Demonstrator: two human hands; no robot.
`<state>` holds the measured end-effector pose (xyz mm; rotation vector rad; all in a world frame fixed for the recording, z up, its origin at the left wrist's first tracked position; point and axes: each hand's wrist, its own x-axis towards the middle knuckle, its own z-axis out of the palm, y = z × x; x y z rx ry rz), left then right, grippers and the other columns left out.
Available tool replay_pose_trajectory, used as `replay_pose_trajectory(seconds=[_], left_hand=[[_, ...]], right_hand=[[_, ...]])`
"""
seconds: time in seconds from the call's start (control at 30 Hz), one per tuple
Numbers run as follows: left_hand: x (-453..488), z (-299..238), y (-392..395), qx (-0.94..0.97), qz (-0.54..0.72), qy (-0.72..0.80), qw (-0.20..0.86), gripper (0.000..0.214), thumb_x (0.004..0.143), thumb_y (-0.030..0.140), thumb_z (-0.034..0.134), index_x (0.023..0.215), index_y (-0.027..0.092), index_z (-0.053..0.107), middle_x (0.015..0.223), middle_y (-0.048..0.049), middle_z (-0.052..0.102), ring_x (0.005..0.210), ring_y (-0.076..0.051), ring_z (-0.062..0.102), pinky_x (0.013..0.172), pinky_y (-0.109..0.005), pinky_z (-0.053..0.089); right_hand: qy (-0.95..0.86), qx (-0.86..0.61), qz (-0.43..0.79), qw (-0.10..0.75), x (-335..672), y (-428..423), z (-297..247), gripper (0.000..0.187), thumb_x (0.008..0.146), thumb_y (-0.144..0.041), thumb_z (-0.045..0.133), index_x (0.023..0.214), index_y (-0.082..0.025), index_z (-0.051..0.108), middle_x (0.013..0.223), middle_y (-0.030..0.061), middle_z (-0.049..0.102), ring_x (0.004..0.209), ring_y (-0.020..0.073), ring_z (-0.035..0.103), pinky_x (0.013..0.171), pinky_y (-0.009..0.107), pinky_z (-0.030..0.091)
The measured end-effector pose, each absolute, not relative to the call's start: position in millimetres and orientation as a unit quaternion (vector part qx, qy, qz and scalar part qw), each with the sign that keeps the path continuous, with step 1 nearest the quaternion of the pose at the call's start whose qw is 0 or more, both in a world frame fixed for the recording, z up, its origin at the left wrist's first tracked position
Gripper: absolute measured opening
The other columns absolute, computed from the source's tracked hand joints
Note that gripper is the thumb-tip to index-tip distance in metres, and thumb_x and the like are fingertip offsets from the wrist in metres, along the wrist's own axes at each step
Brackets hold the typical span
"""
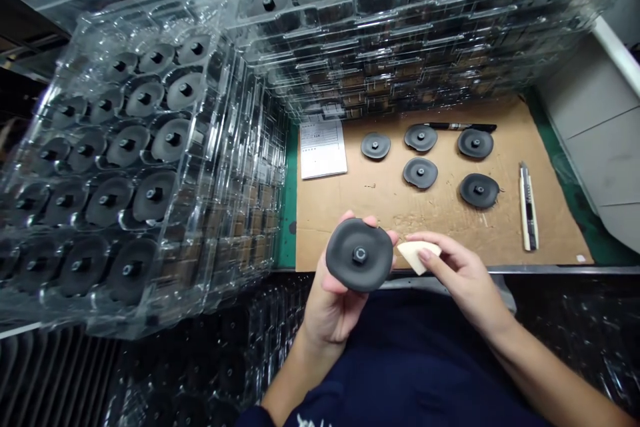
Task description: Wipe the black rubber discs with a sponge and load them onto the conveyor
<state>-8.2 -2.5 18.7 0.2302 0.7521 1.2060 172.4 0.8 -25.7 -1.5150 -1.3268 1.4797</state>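
My left hand (333,307) grips a round black rubber disc (359,255) with a small hub in its middle, held up facing me just below the table's front edge. My right hand (463,280) pinches a small off-white wedge-shaped piece (419,254), and the wedge's tip touches the disc's right rim. Several more black discs (421,172) lie in two rows on the brown cardboard sheet (390,207) beyond my hands.
A tall stack of clear plastic trays (130,167) full of black discs stands at the left, another stack (410,27) at the back. On the cardboard lie a paper form (323,149), a black marker (460,127) and a utility knife (529,207). A white box (595,127) stands at the right.
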Motion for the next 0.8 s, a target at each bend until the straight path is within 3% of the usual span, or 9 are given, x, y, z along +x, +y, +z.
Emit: replay_pose_trajectory(seconds=[0.23,0.37,0.5,0.8], left_hand=[[-6,12,-4,0.166,0.600,0.329,0.710,0.059,0.061,0.038,0.077,0.117,0.032,0.058,0.121,0.0001,0.059,0.111,-0.025,0.058,0.092,-0.031,0.051],[1,5,-7,0.211,0.657,0.359,0.628,0.063,0.060,0.034,0.079,0.118,0.030,0.056,0.119,0.0012,0.061,0.112,-0.022,0.058,0.096,-0.028,0.048],[8,0,-10,0.235,0.698,0.370,0.566,0.065,0.057,0.032,0.079,0.118,0.032,0.056,0.120,0.0036,0.062,0.114,-0.023,0.057,0.097,-0.029,0.048],[7,-3,-13,0.262,0.693,0.373,0.558,0.066,0.058,0.033,0.079,0.120,0.032,0.054,0.121,0.0035,0.061,0.114,-0.022,0.057,0.098,-0.029,0.048]], right_hand=[[-0.650,-0.514,0.413,0.378,167,6,27,0.025,0.086,-0.018,0.056,0.109,-0.026,0.061,0.105,-0.0004,0.065,0.092,0.0123,0.060,0.073,0.021,0.047],[-0.771,-0.381,0.340,0.380,151,10,47,0.033,0.083,-0.006,0.054,0.116,-0.014,0.059,0.091,0.0040,0.067,0.078,0.0118,0.059,0.075,0.026,0.047],[-0.779,-0.371,0.336,0.376,143,9,42,0.028,0.083,-0.005,0.054,0.110,-0.011,0.061,0.089,0.0061,0.068,0.075,0.0122,0.058,0.071,0.027,0.047],[-0.764,-0.383,0.366,0.368,146,12,42,0.026,0.085,-0.007,0.052,0.109,-0.013,0.061,0.093,0.0049,0.068,0.080,0.0113,0.060,0.074,0.024,0.048]])
